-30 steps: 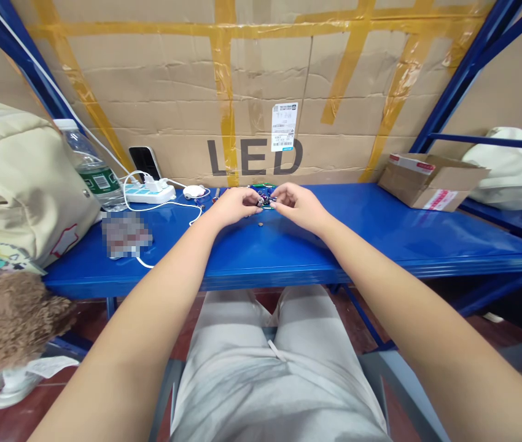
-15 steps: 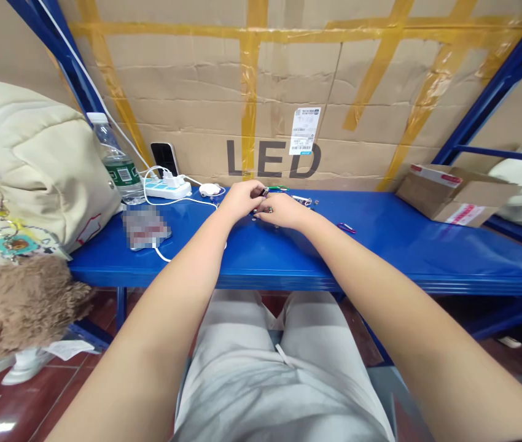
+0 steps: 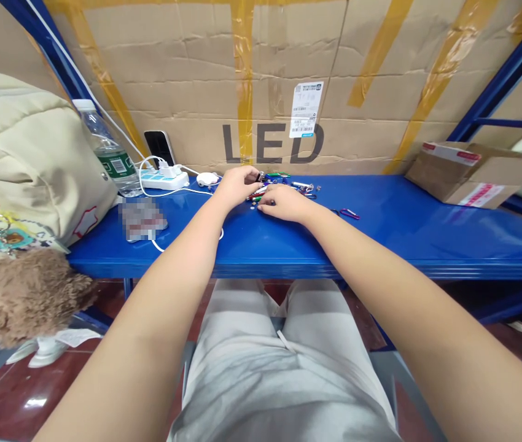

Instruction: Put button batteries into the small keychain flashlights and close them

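My left hand [image 3: 241,183] is over the left side of a pile of small colourful metal pieces [image 3: 304,186], some of which look like carabiners. Its fingers are bent together around a small dark piece too small to name. Lower and to the right, my right hand [image 3: 284,202] rests at the front of the pile with curled fingers. Something tiny and dark shows at its fingertips, but I cannot make it out. A small pale round bit [image 3: 252,207] lies just left of those fingertips. A purple carabiner [image 3: 349,213] lies apart on the right.
On the blue table [image 3: 279,245] stand a white power strip [image 3: 164,179] with cables, a water bottle [image 3: 116,156] and a blurred flat object [image 3: 144,219]. An open cardboard box [image 3: 468,175] is at the right. A cream bag [image 3: 26,147] with a plush toy [image 3: 31,294] hangs left.
My hands have moved slightly apart, exposing more of the pile between them. The right hand has come down closer to the tabletop. The camera view has tilted downward.
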`<action>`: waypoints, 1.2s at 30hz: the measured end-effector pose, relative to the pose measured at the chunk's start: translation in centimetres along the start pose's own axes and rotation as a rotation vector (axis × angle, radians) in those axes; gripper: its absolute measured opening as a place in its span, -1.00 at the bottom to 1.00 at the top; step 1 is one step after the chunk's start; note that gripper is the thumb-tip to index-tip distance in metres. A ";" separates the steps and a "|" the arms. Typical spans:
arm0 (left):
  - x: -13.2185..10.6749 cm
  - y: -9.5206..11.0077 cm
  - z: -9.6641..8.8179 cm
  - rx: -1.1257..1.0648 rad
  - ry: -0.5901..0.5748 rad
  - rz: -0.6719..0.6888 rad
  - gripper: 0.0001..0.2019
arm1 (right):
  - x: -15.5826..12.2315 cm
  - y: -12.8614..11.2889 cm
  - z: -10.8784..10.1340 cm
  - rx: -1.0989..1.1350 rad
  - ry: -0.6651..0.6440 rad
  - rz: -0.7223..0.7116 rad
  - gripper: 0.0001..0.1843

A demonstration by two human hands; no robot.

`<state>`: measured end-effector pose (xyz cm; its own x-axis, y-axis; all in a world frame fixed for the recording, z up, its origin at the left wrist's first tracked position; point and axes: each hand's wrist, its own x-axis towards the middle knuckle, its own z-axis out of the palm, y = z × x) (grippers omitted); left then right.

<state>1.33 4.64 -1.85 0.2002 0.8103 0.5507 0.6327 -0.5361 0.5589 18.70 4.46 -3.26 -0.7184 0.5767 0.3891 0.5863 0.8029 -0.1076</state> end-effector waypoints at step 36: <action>-0.5 1.0 0.0 0.080 -0.095 0.027 -0.84 | -0.3 0.2 -1.0 0.271 -0.170 0.243 -0.81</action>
<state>1.84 3.76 -1.57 0.2859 0.8165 0.5016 0.6827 -0.5409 0.4913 19.44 4.32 -2.55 -0.6357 0.7534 0.1678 0.6432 0.6373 -0.4244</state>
